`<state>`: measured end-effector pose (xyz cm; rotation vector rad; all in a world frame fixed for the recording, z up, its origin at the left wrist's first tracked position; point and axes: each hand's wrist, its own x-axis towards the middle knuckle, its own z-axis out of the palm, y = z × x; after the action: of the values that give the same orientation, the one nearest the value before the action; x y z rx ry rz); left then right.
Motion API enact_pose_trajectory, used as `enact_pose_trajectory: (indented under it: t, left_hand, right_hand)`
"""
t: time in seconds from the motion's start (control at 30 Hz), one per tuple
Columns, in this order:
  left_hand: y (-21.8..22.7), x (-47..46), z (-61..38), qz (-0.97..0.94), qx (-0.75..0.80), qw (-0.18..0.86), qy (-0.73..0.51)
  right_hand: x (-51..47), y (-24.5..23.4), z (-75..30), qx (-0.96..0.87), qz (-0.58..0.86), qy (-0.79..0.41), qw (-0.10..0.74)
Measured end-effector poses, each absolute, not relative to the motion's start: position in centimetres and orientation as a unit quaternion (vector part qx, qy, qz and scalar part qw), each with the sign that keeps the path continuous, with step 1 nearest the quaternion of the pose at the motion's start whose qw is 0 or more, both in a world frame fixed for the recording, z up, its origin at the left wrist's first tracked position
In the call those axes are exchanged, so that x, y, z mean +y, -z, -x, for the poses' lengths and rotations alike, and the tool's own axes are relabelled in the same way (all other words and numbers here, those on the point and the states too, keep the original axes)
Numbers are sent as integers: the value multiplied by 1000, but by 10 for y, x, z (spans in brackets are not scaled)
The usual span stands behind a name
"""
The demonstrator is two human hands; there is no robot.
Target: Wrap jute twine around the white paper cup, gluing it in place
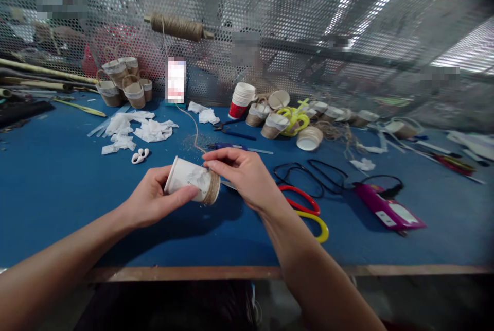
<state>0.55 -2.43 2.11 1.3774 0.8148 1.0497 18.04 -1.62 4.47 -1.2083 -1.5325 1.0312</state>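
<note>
My left hand (154, 199) grips a white paper cup (187, 179) held on its side above the blue table (57, 181). Brown twine is wound around the cup's base end (212, 190). My right hand (243, 174) has its fingers pinched on the twine at that end. A strand of twine (193, 127) runs from the cup up to a spool (175, 26) hung on the perforated metal screen.
Scissors with red and yellow handles (309, 212) lie right of my hands, beside black cable and a magenta device (388, 210). Stacked cups (241, 99), twine-wrapped cups (121, 81), torn white paper (135, 127) and pliers (231, 133) lie farther back.
</note>
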Motion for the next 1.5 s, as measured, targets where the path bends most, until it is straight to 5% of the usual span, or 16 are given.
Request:
enact_pose_trajectory:
  t: [0.3,0.63,1.5]
  left_hand:
    - [-19,-6,-11,-359,393,691,-489]
    - [-19,-10,-15,-352,395,654,-540]
    - [-14,-16,-18,-381,396,618,-563]
  right_hand:
    - [-15,-40,-182,-666,521,-299,442]
    - [-32,-33,-165,-745,510,-124,412]
    - [-32,-27,-161,-739,526,-29,419]
